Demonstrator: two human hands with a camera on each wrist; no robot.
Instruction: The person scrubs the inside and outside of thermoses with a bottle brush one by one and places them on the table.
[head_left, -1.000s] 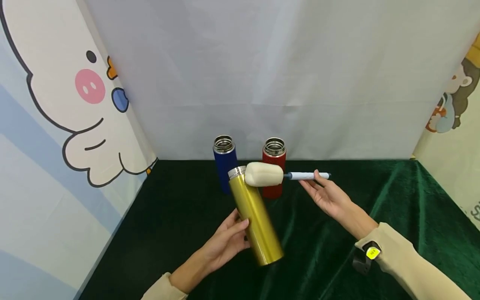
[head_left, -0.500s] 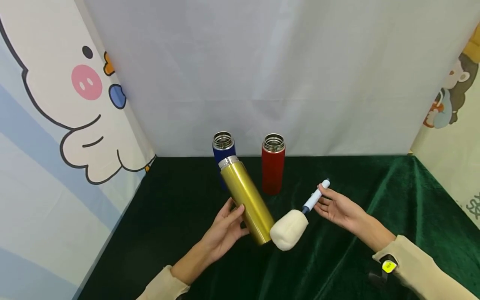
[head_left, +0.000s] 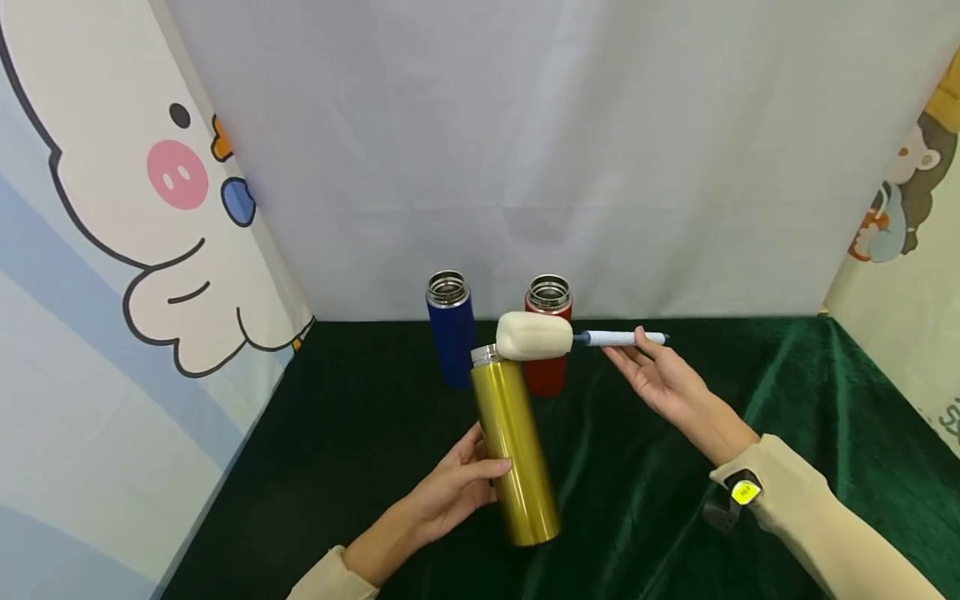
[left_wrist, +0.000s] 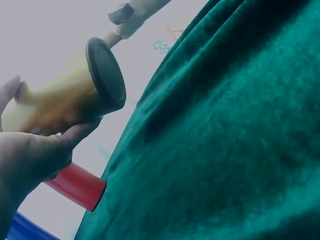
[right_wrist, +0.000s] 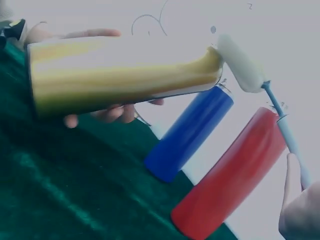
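My left hand (head_left: 455, 487) grips a gold metal thermos bottle (head_left: 516, 458) round its lower half and holds it tilted, silver neck up and to the left. In the left wrist view the bottle's dark base (left_wrist: 107, 75) faces the camera. My right hand (head_left: 667, 379) pinches the light-blue handle (head_left: 611, 338) of a bottle brush with a cream sponge head (head_left: 534, 336). The brush lies nearly level, its head beside the gold bottle's neck; in the right wrist view the sponge (right_wrist: 241, 65) appears to touch the neck's edge. The bottle's mouth is hidden.
Behind stand two uncapped bottles, a blue one (head_left: 452, 342) and a red one (head_left: 547, 379), the red partly covered by the sponge. Dark green velvet cloth (head_left: 675, 517) covers the table. A pale curtain (head_left: 525, 150) hangs at the back.
The brush dipped to the gold bottle's base half a second ago, then rose again and swung level by its neck. The gold bottle has turned more upright, its base slightly lower.
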